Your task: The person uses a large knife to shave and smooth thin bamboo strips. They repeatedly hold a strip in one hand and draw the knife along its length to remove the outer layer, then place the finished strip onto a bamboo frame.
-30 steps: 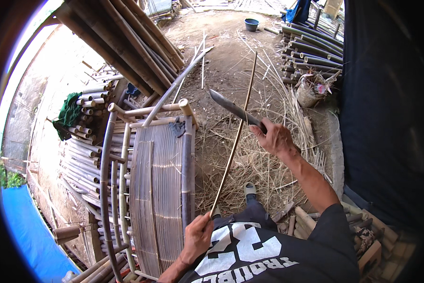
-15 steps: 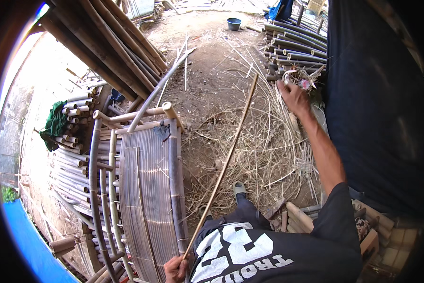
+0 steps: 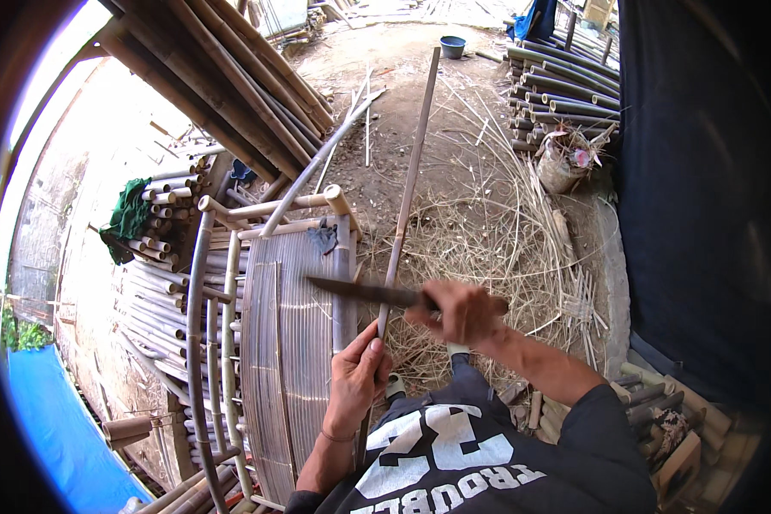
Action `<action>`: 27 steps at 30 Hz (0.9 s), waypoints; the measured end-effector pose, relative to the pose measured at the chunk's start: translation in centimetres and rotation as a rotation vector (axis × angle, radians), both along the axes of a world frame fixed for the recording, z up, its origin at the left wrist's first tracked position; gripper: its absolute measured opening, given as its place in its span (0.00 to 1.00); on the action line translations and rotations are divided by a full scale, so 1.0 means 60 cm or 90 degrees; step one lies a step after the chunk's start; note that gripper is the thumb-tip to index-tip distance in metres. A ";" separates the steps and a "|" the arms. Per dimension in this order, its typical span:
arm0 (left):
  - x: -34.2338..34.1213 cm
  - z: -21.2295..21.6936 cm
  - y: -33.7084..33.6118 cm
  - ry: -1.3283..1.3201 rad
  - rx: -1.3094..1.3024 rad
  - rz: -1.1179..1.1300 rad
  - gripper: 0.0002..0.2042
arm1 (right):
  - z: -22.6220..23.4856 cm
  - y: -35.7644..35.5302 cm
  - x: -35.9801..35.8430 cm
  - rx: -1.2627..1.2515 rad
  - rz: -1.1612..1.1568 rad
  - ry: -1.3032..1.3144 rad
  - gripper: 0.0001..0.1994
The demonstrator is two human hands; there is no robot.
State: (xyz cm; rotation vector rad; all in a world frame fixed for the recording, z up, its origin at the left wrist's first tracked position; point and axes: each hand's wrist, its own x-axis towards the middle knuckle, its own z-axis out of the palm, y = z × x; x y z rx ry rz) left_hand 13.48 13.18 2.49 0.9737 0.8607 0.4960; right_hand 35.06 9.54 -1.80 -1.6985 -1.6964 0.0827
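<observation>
A long bamboo strip [image 3: 412, 167] slants up and away in front of me, its lower end running down beside my shirt. My left hand [image 3: 358, 377] is closed round it, thumb pressed along its face. In my right hand [image 3: 464, 313], slightly blurred, is the handle of a long dark-bladed knife [image 3: 351, 289]. The blade points left and crosses the strip just above my left fingers; whether it touches the strip I cannot tell. To the left stands a bamboo bench [image 3: 291, 360] with a slatted seat and a dark cloth [image 3: 324, 236] on its far end.
Thin bamboo shavings [image 3: 471, 257] cover the ground ahead. Stacked bamboo poles [image 3: 565, 90] lie far right, near a container of scraps [image 3: 564, 163] and a black sheet [image 3: 702, 206]. More cut poles [image 3: 158, 308] lie beyond the bench. A dark bucket [image 3: 452, 46] stands far off.
My right hand has come back from the far right near the scrap container and now grips the knife. My left hand has moved up and inward with the strip, which stands steeper.
</observation>
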 end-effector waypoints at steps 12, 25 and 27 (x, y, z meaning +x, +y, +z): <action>-0.021 -0.004 -0.054 -0.008 0.009 -0.014 0.19 | -0.004 -0.020 0.033 -0.051 -0.023 0.031 0.28; -0.148 -0.030 -0.135 -0.017 -0.019 -0.080 0.19 | 0.028 -0.007 0.220 -0.123 -0.240 -0.044 0.32; -0.178 -0.030 -0.149 0.025 0.008 -0.091 0.20 | 0.038 -0.010 0.249 -0.092 -0.246 -0.060 0.33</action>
